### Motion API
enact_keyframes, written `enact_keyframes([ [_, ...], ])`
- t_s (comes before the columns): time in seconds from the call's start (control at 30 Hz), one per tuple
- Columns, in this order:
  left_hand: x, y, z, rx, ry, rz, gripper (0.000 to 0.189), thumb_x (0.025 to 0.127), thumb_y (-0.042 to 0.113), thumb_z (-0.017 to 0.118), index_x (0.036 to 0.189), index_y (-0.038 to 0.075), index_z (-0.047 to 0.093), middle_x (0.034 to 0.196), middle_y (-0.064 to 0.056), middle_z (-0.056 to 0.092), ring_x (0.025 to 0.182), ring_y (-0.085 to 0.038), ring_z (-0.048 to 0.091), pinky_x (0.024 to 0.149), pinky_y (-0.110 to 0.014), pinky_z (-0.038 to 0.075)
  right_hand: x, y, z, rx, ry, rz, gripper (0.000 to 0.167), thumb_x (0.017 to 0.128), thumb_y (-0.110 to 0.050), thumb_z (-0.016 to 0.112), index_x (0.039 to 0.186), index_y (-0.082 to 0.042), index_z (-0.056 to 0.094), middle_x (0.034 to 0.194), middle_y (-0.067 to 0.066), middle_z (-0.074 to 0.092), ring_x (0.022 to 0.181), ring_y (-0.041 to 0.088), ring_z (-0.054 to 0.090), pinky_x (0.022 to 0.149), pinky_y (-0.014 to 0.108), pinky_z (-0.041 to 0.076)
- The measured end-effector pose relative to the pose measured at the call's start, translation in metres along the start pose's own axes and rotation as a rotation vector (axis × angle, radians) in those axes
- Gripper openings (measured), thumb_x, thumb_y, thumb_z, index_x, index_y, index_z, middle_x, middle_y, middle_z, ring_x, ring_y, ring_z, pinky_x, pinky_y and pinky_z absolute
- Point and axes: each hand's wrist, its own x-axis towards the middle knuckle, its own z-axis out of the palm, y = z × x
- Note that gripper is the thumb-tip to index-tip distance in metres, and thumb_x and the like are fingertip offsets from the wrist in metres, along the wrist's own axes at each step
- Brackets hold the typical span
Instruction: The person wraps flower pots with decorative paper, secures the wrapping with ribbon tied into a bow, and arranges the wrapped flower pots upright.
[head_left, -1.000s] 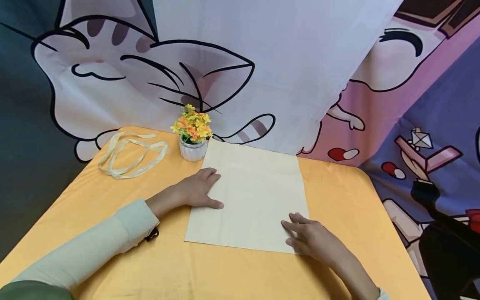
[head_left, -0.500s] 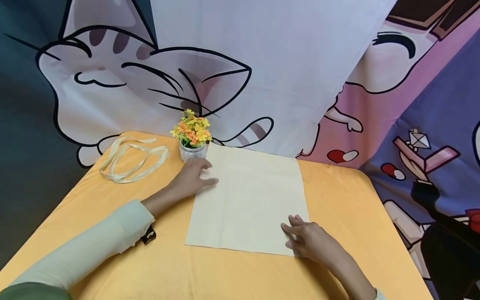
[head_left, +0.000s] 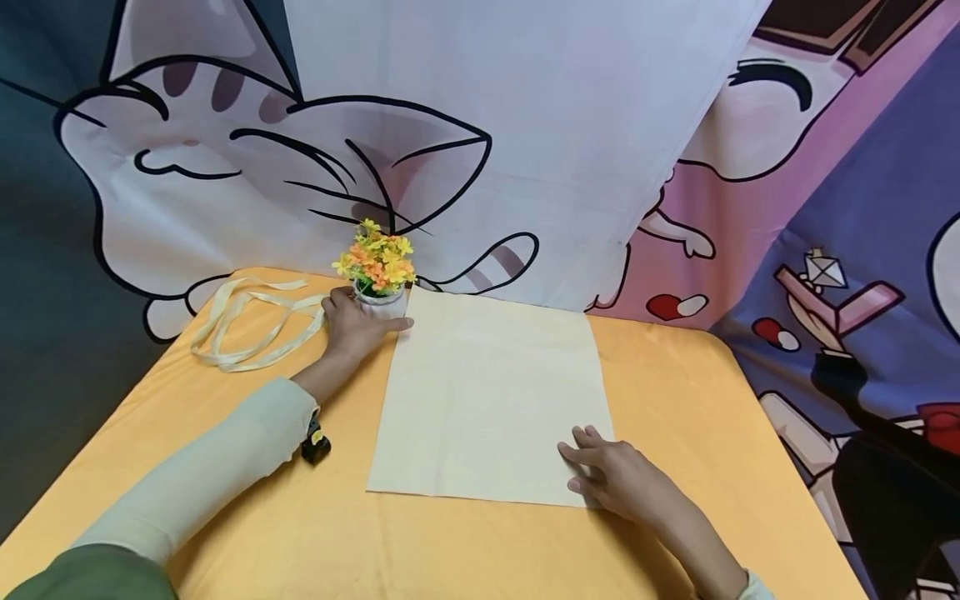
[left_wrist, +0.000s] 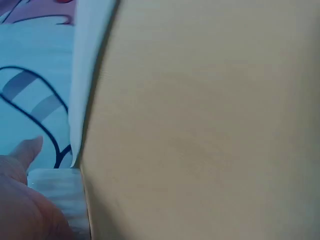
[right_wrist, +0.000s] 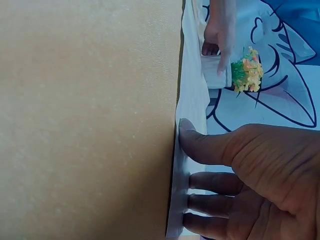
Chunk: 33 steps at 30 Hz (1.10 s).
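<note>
A small white flowerpot (head_left: pixel 386 307) with yellow and orange flowers (head_left: pixel 377 260) stands at the back of the table. My left hand (head_left: pixel 354 327) is at it, with fingers on its left side and the thumb reaching across its front; the right wrist view shows the pot (right_wrist: pixel 215 72) between them. In the middle lies a flat cream sheet (head_left: pixel 487 392), its left edge close to the pot. My right hand (head_left: pixel 618 479) rests with relaxed, spread fingers on the sheet's near right corner. Its thumb and fingertips are over the sheet in the right wrist view.
A loosely looped cream ribbon (head_left: pixel 225 358) lies at the back left, beside my left hand. The table has a yellow-orange cloth (head_left: pixel 465 550). A printed cartoon curtain (head_left: pixel 585 125) hangs right behind the table's back edge.
My left hand has left the sheet's left edge and moved back and left to the flowerpot. The right hand stays at the sheet's near right corner.
</note>
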Motion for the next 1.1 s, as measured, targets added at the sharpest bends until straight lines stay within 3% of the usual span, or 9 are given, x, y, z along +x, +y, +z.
enact_keyframes([
  [0.2,0.012,-0.004,0.008,0.013,0.027,-0.009,0.126,0.077,0.037,0.106,0.166,0.0,0.025,0.165,-0.03,0.032,0.154,-0.05,0.036,0.133,-0.063,0.035,-0.001,-0.002,0.003,-0.012,0.002,0.014,0.047,0.102,-0.019,0.085,0.147,-0.009,0.076,0.156,0.028,0.066,0.147,0.048,0.064,0.11,0.06,0.06],
  [0.4,0.02,-0.006,0.011,0.065,0.056,0.041,0.129,0.081,0.043,0.102,0.168,-0.006,0.021,0.167,-0.035,0.031,0.16,-0.053,0.032,0.136,-0.066,0.028,-0.002,-0.002,0.004,-0.012,0.01,0.019,0.047,0.102,-0.019,0.085,0.147,-0.008,0.076,0.156,0.029,0.066,0.147,0.047,0.064,0.11,0.059,0.06],
  [0.67,0.019,-0.006,0.004,0.024,0.057,0.062,0.114,0.082,0.031,0.097,0.164,-0.006,0.028,0.16,-0.033,0.041,0.148,-0.052,0.046,0.127,-0.065,0.042,-0.001,-0.002,0.003,-0.018,0.014,0.021,0.047,0.102,-0.02,0.085,0.147,-0.01,0.076,0.155,0.028,0.067,0.147,0.047,0.065,0.11,0.06,0.06],
  [0.93,0.023,-0.016,-0.002,-0.051,0.04,0.091,0.118,0.076,0.031,0.096,0.171,0.004,0.032,0.163,-0.026,0.046,0.149,-0.044,0.051,0.128,-0.061,0.042,0.0,-0.003,0.002,-0.004,0.008,0.015,0.047,0.101,-0.018,0.085,0.146,-0.008,0.076,0.154,0.029,0.067,0.146,0.049,0.064,0.111,0.06,0.059],
  [1.1,0.015,-0.009,-0.004,-0.042,0.029,0.171,0.11,0.078,0.025,0.095,0.167,-0.001,0.035,0.162,-0.03,0.045,0.151,-0.047,0.049,0.129,-0.064,0.041,0.0,-0.004,0.003,-0.005,0.007,0.018,0.047,0.101,-0.018,0.086,0.146,-0.008,0.076,0.155,0.03,0.066,0.146,0.05,0.064,0.109,0.062,0.06],
])
